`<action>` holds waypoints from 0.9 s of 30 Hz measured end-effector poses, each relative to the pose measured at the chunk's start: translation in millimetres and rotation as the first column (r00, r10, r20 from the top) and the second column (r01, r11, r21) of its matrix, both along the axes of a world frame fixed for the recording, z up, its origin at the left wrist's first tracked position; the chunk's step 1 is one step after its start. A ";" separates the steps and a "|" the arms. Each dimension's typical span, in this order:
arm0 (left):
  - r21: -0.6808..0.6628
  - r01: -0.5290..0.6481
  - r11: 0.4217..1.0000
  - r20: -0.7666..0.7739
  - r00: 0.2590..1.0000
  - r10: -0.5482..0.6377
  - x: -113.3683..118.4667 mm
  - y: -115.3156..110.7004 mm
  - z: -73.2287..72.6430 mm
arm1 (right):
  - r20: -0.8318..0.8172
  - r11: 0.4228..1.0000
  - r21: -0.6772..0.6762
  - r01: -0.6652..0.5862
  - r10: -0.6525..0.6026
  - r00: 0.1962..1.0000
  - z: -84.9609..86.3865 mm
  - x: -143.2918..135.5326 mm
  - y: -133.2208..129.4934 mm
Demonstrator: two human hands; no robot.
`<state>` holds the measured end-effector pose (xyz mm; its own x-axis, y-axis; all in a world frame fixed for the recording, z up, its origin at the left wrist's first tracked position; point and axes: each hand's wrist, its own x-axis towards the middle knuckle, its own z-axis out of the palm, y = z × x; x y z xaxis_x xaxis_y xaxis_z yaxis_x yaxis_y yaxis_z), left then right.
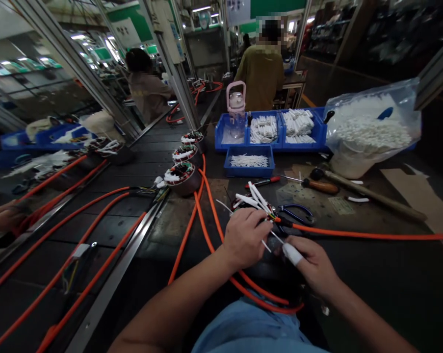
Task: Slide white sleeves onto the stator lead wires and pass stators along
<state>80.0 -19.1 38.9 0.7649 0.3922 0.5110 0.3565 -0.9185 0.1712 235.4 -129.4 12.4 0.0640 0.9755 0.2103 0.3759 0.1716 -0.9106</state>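
A bundle of wires with white sleeves (257, 196) stands up from a dark round part in front of me, and an orange cable (353, 234) runs from it to the right. My left hand (246, 234) is closed on the wires at the near side of this bundle, its fingertips partly hidden. Just right of it, my right hand (309, 262) is closed around a thin white piece, with white wrapping (292, 254) on a finger or thumb. Blue-handled pliers (298, 214) lie behind the hands.
Blue bins (224, 145) hold white sleeves, beside a plastic bag (372, 127). A hammer (383, 197) and screwdriver (322, 186) lie to the right. Wired stators (184, 182) and orange cables (210, 240) are left. Another person's hand (2, 218) is far left.
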 end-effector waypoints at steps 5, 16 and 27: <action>-0.056 -0.097 0.994 -0.131 0.987 0.089 -2.1 3.7 -17.0 | -0.131 0.996 0.007 0.089 -0.088 0.988 13.6 -6.9 22.1; 0.010 -0.027 1.000 -0.182 0.983 0.028 -10.7 10.8 -16.5 | -0.074 0.983 -0.030 -0.183 0.180 0.981 36.5 19.0 62.8; -0.057 -0.038 0.998 -0.018 0.999 0.037 -6.8 17.2 -25.0 | 0.852 0.913 0.169 -0.371 0.053 0.520 28.7 13.6 85.9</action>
